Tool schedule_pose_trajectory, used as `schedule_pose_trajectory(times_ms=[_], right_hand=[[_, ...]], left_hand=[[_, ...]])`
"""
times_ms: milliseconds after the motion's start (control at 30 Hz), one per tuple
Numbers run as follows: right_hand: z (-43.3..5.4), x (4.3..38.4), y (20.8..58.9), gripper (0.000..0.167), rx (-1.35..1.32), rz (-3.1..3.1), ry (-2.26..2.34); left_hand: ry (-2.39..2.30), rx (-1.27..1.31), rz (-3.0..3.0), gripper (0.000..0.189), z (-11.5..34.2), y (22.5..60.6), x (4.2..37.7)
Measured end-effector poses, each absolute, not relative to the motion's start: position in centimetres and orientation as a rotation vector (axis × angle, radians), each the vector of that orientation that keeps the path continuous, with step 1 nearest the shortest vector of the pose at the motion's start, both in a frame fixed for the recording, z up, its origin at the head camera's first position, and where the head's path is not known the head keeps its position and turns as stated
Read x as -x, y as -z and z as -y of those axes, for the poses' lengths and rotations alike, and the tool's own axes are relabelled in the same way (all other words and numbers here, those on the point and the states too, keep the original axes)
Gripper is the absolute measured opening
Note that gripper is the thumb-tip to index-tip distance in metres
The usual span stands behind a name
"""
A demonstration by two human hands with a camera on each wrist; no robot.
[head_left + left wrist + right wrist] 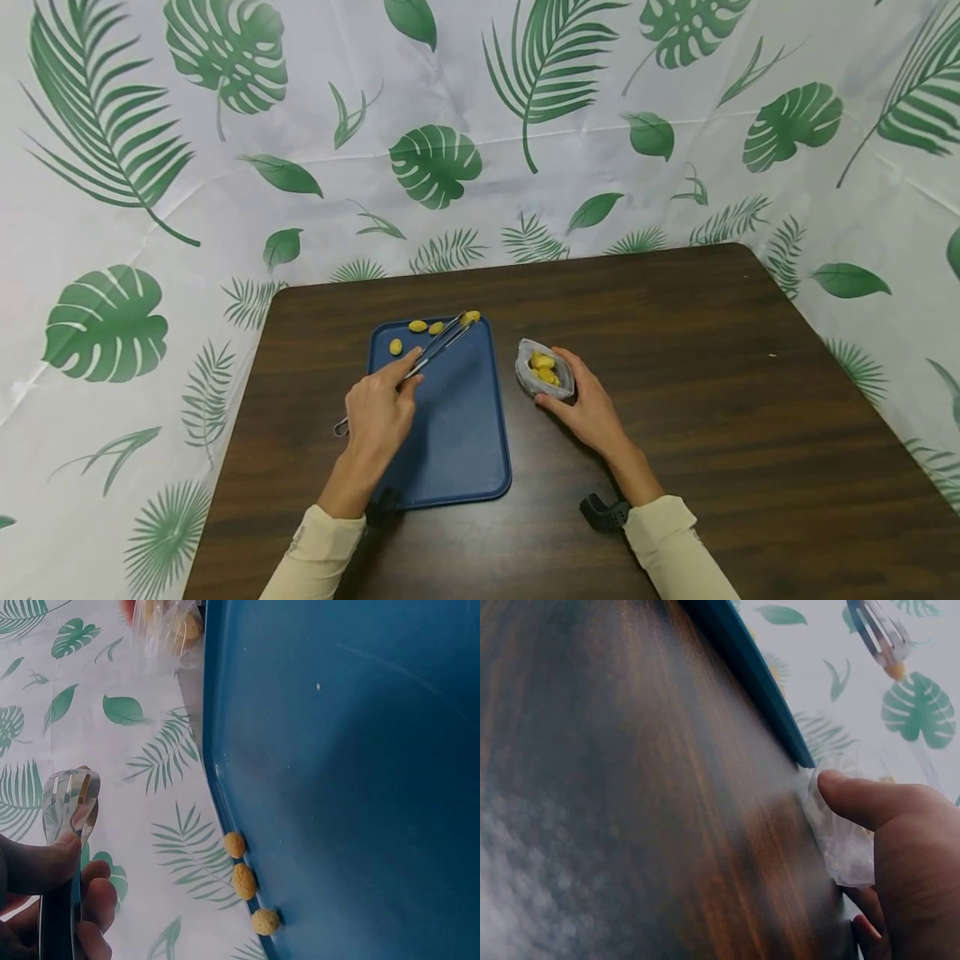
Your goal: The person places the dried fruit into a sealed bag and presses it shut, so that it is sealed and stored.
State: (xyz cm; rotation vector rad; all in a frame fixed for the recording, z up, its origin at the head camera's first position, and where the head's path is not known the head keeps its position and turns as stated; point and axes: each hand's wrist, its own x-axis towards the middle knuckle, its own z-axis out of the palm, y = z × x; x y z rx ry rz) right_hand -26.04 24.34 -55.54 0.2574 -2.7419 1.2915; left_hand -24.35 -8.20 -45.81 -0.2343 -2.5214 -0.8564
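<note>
My left hand [378, 408] grips a pair of metal tongs [442, 343] above the blue tray. A small yellow oval piece [471, 317] is between the tong tips, over the tray's far right corner; in the right wrist view it shows at the tips of the tongs [881, 634]. Three similar yellow pieces [244, 882], rough-skinned, lie along one edge of the tray [461, 425]. Right of the tray, my right hand [592, 412] holds a clear plastic bag [528, 382] by its side, thumb and fingers around it. Its mouth is open, with several yellow pieces [544, 367] inside.
A dark wood-grain table [697, 375] carries the tray and bag. Behind it hangs a white cloth [337, 192] printed with green leaves. A black strap device [602, 512] is at my right wrist, low over the table.
</note>
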Motion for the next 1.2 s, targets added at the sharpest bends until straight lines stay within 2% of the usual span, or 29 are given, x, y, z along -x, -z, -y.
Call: schedule_pose_trajectory(times_ms=[1200], right_hand=[[-24.3, 26.1, 55.6, 0.085, -0.226, 2.764, -1.286]], left_hand=[[0.887, 0.427, 2.531, 0.036, 5.1, 45.1, 24.2]])
